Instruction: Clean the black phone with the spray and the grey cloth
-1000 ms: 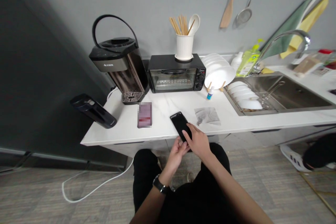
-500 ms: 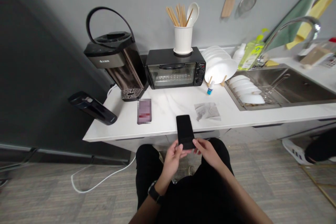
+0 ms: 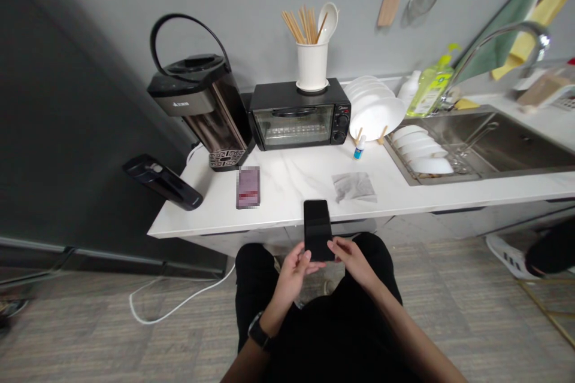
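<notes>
While angled inward, the left hand [image 3: 293, 279] and right hand [image 3: 353, 260] pinch a black smartphone [image 3: 318, 228] between their fingers [image 3: 338, 245]

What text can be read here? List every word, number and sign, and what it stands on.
Black phone: dark, no text.
Water boiler logo: too small to read.
Toaster oven badge: too small.
Dish soap bottle label: too blurred.
Pixelated packet: blurred out, unreadable.
</notes>
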A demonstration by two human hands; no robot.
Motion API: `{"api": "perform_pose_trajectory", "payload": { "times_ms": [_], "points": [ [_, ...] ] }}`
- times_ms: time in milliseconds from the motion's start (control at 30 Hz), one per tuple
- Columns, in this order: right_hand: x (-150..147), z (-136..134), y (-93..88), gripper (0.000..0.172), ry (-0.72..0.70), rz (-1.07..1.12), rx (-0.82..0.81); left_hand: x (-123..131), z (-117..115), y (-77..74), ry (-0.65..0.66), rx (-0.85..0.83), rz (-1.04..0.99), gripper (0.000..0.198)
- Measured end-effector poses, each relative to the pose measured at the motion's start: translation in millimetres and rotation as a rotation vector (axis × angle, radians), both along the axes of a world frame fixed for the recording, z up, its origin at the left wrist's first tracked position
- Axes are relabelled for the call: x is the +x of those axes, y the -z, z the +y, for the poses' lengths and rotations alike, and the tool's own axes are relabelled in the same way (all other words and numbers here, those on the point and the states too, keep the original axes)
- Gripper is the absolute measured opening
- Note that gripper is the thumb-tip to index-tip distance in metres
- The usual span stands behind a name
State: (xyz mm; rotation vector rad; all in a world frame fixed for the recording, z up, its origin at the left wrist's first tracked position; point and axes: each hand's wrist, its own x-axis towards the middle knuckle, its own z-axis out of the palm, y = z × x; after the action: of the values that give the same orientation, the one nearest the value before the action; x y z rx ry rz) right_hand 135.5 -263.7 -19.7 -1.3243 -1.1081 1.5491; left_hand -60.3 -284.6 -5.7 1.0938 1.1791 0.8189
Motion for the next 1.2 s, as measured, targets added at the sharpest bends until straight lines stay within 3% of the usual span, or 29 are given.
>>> {"api": "perform_pose_trajectory", "payload": {
  "times_ms": [100, 233, 333, 467, 600, 700, 800, 933, 1000, 1067, 1133, 1200],
  "points": [
    [2, 16, 1.3, 0.052, 0.081, 0.069, -0.028, -6, -9, -4.9, 0.049, -0.007, -0.057, 0.059],
    [-5, 33, 2.3, 0.059, 0.144, 0.121, -0.015, -14, -24, -11.6, 0.117, 0.003, -0.025, 0.046],
    [-15, 38, 0.3, 0.06, 0.123, 0.109, 0.03, -20, -29, -14.8, 0.09, 0.056, -0.018, 0.041],
    [-14, 49, -9.9, 0.059, 0.081, -0.007, 0.124, -30, -19, -15.2, 0.023, 0.064, -0.001, 0.051],
    [18, 76, -23.2, 0.051, 0.206, -0.228, 0.279, -38, 19, -14.0, -0.053, 0.046, 0.069, 0.067],
    [53, 97, -25.5, 0.039, 0.313, -0.465, 0.432, -39, 68, -13.7, -0.04, 0.123, 0.183, 0.058],
    [78, 110, -20.5, 0.03, 0.24, -0.814, 0.624, -39, 123, -16.1, 0.045, 0.132, 0.311, 0.049],
    [90, 118, -12.8, 0.019, 0.258, -0.934, 0.594, -35, 180, -26.8, 0.092, 0.331, 0.584, 0.044],
    [91, 123, -11.6, 0.026, 0.342, -0.946, 0.532, -31, 195, -32.1, 0.112, 0.487, 0.754, 0.043],
    [91, 131, -12.6, 0.041, 0.427, -0.948, 0.471, -23, 201, -33.2, 0.134, 0.593, 0.89, 0.06],
    [89, 141, -15.1, 0.054, 0.476, -0.945, 0.445, -16, 199, -28.9, 0.128, 0.667, 0.965, 0.077],
    [83, 151, -18.1, 0.059, 0.476, -0.951, 0.46, -9, 195, -20.8, 0.101, 0.747, 0.986, 0.078]
  ]
}}
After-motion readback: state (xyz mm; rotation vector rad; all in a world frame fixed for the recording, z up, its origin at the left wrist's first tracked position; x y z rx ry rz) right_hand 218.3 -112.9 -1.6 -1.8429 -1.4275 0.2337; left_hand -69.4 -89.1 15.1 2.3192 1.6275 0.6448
